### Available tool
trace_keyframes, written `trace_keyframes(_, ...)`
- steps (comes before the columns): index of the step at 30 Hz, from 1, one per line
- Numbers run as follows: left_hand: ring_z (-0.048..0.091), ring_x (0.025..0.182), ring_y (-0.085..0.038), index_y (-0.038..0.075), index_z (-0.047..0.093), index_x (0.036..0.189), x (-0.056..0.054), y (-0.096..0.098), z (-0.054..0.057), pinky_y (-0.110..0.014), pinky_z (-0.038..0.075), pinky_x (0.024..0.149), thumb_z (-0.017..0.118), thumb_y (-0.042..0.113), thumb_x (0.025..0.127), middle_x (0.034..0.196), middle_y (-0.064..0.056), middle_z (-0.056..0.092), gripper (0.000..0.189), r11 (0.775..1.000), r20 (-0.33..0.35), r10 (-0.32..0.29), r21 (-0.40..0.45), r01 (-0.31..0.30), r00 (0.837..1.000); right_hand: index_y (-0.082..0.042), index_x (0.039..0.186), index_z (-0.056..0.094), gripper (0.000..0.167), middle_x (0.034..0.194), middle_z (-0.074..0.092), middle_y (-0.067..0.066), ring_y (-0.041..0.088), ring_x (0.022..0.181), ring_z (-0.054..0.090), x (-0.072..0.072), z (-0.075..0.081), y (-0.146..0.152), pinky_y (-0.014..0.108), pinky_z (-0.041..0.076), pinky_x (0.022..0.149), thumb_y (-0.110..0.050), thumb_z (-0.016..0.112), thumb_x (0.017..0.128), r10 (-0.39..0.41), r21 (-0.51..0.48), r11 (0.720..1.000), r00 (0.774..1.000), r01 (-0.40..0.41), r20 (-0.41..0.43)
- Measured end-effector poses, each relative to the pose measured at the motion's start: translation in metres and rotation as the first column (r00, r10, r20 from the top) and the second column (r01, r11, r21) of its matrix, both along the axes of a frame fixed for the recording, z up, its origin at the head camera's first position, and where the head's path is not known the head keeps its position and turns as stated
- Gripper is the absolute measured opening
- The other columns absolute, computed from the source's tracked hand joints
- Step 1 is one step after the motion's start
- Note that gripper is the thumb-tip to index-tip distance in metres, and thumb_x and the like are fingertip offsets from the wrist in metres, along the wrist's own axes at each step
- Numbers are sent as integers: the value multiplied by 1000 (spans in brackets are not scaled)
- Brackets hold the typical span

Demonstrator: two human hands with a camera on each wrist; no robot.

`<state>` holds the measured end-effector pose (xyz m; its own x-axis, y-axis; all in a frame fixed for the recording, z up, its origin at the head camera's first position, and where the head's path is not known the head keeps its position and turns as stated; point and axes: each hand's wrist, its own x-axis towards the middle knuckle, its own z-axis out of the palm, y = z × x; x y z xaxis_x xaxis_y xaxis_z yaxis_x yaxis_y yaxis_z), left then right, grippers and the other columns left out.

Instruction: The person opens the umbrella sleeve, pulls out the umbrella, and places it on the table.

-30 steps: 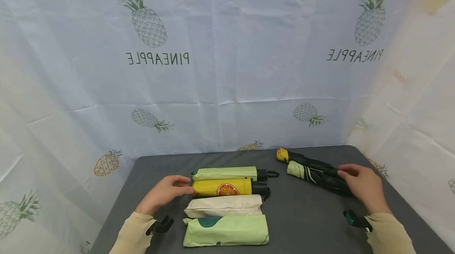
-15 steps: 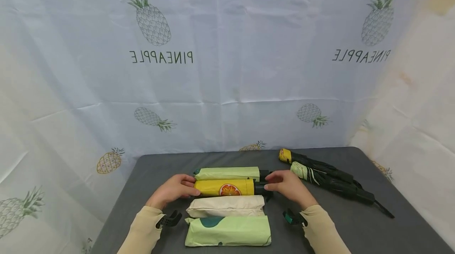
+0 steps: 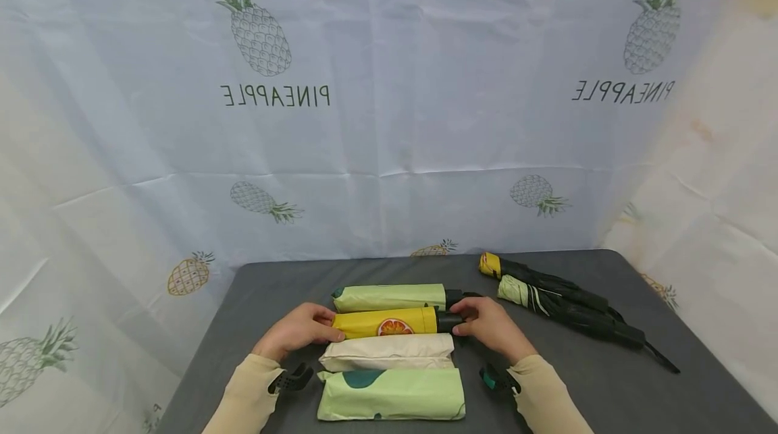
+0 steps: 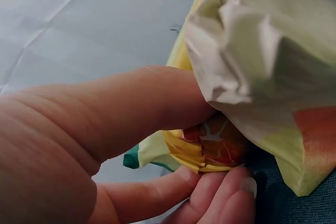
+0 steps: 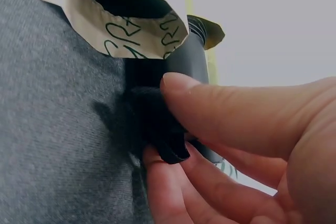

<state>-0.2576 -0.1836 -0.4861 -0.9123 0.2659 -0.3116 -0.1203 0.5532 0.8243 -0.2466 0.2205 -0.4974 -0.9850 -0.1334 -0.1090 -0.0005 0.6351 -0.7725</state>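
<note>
Yellow citrus-printed fabric sleeve (image 3: 367, 323) lies just beyond a cream cloth sleeve (image 3: 389, 353); I see the left hand (image 3: 299, 330) pinching the yellow end, the right hand (image 3: 491, 327) grasping the black cylindrical handle (image 3: 446, 322). Uneven pulling could slip that handle free.

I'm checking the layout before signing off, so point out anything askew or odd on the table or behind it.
Right of the row with the yellow umbrella, the green-tipped black umbrella and yellow-tipped black umbrella lie slanted, while that row is straight. Lettering on the backdrop reads backwards.
</note>
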Motion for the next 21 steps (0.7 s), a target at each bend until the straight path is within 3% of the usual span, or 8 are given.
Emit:
trace_keyframes(7, 72, 105, -21, -11, 65, 140, 2, -1, 3, -43, 65, 92, 90, 20, 87, 128, -16, 73, 66, 1000, -12, 15, 13, -15, 1000, -15, 115, 80, 31, 106, 74, 2, 17, 95, 65, 2, 6, -3, 43, 58, 84, -7, 89, 87, -10, 18, 1000, 1000, 11, -10)
trace_keyframes(11, 70, 105, -21, -8, 64, 141, 3, -2, 10, -44, 64, 91, 89, 21, 87, 128, -16, 72, 67, 998, -30, 36, 49, -34, 999, -15, 118, 79, 33, 109, 73, 3, 19, 96, 64, 4, 15, -3, 43, 57, 84, -8, 89, 87, -22, -28, 999, 1000, 22, 4)
trace_keyframes(17, 71, 108, -22, -7, 61, 143, 8, -9, 27, -43, 64, 95, 84, 21, 93, 131, -18, 71, 62, 989, -49, 16, 147, -8, 999, -14, 126, 77, 37, 128, 73, 7, 25, 114, 68, 7, 29, -1, 47, 60, 95, -14, 88, 91, 1, -144, 990, 1000, 1, 14)
trace_keyframes(21, 72, 116, -23, -7, 55, 149, 8, -11, 35, -45, 63, 102, 82, 20, 97, 141, -23, 66, 64, 967, -41, 11, 256, 0, 999, -17, 135, 73, 39, 144, 67, 8, 33, 134, 62, 9, 38, 3, 53, 56, 108, -20, 83, 97, 35, -253, 967, 999, -25, 34)
